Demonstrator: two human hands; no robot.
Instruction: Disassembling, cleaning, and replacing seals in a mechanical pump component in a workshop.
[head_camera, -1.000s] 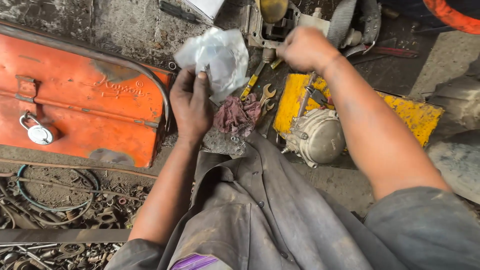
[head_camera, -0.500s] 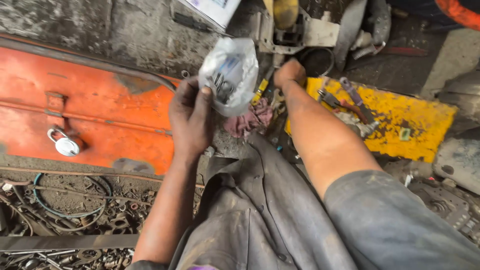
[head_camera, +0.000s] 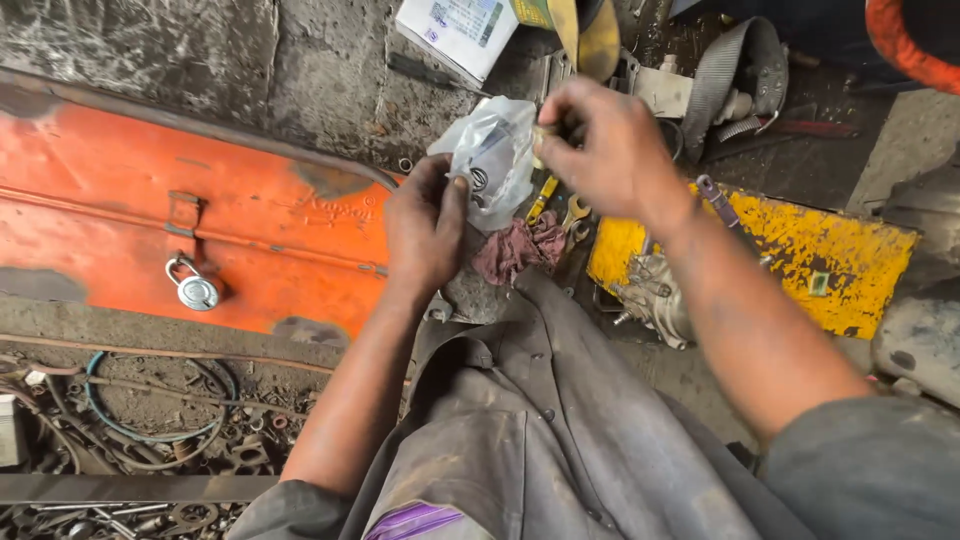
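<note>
Fingers of the left hand pinch the lower edge of a small clear plastic bag, thumb pressed against its front so the pouch stays upright and open to the other hand; fingers of the right hand are drawn together at the bag's upper right edge, gripping a small yellowish piece there, though what that piece is cannot be told. Bag: crumpled, translucent, with a dark ring-shaped part showing through the film; held in the air between both hands, above the floor clutter and just to the right of the orange metal toolbox. Toolbox: long, dented, lid shut and secured by a silver padlock on its hasp, lying at left. Below the bag, a dull red rag lies bunched on the ground, with open-ended spanners just beside it, close at hand for reach. To the right, a yellow metal plate carries a grey cast engine part at its near left edge. Far centre: white cardboard box. Near left: loose wire and scrap metal. Grey, oil-stained trousers fill the near centre.
</note>
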